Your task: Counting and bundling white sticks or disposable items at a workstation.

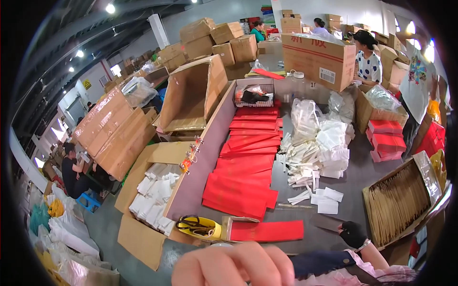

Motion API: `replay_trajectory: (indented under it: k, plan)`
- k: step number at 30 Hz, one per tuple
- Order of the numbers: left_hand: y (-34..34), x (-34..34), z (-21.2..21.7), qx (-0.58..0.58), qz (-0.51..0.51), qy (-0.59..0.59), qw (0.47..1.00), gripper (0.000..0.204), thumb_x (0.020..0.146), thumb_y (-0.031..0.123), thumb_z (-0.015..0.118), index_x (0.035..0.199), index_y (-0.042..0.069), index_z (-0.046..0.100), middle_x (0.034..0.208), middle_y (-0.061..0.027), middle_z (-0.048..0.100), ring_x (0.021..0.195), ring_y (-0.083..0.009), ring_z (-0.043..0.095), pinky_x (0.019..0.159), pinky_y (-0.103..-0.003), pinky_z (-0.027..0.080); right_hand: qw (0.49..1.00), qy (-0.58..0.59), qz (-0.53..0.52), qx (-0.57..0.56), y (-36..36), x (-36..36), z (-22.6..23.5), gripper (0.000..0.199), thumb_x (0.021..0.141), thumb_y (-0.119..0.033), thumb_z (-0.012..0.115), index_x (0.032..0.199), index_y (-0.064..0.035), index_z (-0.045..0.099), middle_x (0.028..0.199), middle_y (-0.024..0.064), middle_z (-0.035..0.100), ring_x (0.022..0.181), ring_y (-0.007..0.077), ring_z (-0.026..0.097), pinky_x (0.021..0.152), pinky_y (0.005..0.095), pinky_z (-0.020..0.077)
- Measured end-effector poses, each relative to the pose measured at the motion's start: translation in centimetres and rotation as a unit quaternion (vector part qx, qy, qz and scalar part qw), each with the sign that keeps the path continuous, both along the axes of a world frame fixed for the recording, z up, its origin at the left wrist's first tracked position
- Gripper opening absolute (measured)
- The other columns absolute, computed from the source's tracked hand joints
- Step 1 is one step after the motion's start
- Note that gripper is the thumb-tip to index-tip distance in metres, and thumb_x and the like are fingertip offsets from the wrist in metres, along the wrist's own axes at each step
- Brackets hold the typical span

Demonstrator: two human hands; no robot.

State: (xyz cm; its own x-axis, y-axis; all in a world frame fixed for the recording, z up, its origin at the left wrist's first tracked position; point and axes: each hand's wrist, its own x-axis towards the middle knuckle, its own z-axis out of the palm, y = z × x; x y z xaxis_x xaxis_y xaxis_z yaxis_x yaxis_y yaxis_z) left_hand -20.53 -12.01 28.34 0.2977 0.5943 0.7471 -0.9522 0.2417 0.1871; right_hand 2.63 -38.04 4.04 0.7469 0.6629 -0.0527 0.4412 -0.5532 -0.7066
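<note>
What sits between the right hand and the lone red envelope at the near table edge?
Nothing visible blocks it. Between the right hand and the red envelope lie only grey table and a thin dark strip by the fingers.

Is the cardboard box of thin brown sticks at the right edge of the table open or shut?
Open. The cardboard box has its top uncovered, so the brown sticks inside show, with a clear plastic liner folded back along its far edge.

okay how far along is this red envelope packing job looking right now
Done, it seems: a long row of red envelopes is laid out overlapping on the table. In hand: the left hand hovers near one red envelope; the gloved right hand rests on the table. Left: a heap of white packets and a box of tan sticks.
</note>
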Motion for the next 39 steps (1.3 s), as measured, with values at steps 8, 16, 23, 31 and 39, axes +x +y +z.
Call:
replay_trajectory:
  k: [8, 16, 23, 31, 39]
  plan:
    - [0.4, 0.4, 0.0, -0.03, -0.136, 0.043, 0.989, 0.033, 0.098, 0.031, 0.039, 0.074, 0.013, 0.053, 0.069, -0.0053, 0.047, 0.064, -0.0249, 0.049, 0.058, -0.036, 0.041, 0.997, -0.052, 0.039, 0.047, 0.2, 0.6, -1.5, 0.018, 0.08, -0.02, 0.074, 0.094, -0.0099, 0.071, 0.088, 0.0113, 0.07, 0.083, 0.028, 0.069, 0.074, 0.0362, 0.0548]
    - [-0.9, 4.5, 0.3, -0.041, -0.244, 0.074, 0.966, 0.034, 0.097, 0.031, 0.038, 0.071, 0.014, 0.05, 0.066, -0.0043, 0.044, 0.059, -0.0242, 0.048, 0.054, -0.036, 0.039, 0.999, -0.027, 0.011, 0.031, -1.8, 0.1, -1.7, 0.018, 0.082, -0.02, 0.072, 0.096, -0.0102, 0.07, 0.093, 0.0094, 0.069, 0.087, 0.0284, 0.067, 0.077, 0.0371, 0.0538]
    - [-3.5, 6.2, 0.8, -0.053, -0.285, 0.085, 0.953, 0.035, 0.097, 0.032, 0.037, 0.069, 0.015, 0.048, 0.064, -0.0034, 0.042, 0.055, -0.0235, 0.046, 0.051, -0.035, 0.038, 0.995, -0.084, -0.017, 0.057, -1.7, 1.8, -1.7, 0.016, 0.081, -0.022, 0.071, 0.092, -0.0101, 0.07, 0.085, 0.0076, 0.068, 0.081, 0.0274, 0.065, 0.074, 0.0379, 0.0528]
    - [-0.2, 12.3, -21.3, 0.492, 0.204, 0.558, 0.637, 0.033, 0.074, 0.014, 0.08, 0.102, 0.005, 0.065, 0.093, -0.0109, 0.064, 0.088, -0.0292, 0.061, 0.079, -0.038, 0.049, 0.963, -0.121, 0.039, -0.238, -0.2, 3.9, -2.4, 0.061, 0.068, -0.045, 0.078, 0.117, -0.0122, 0.061, 0.118, 0.0088, 0.056, 0.112, 0.0313, 0.05, 0.091, 0.0457, 0.0419]
    - [-1.6, 10.7, -29.9, 0.56, 0.227, 0.668, 0.433, 0.068, 0.068, 0.041, 0.08, 0.124, 0.008, 0.057, 0.12, -0.0127, 0.05, 0.114, -0.0329, 0.044, 0.099, -0.049, 0.033, 0.976, -0.168, 0.06, -0.129, -1.4, 3.3, -4.7, 0.06, 0.058, -0.04, 0.083, 0.106, -0.0102, 0.061, 0.104, 0.0107, 0.059, 0.1, 0.0327, 0.057, 0.085, 0.0429, 0.0453]
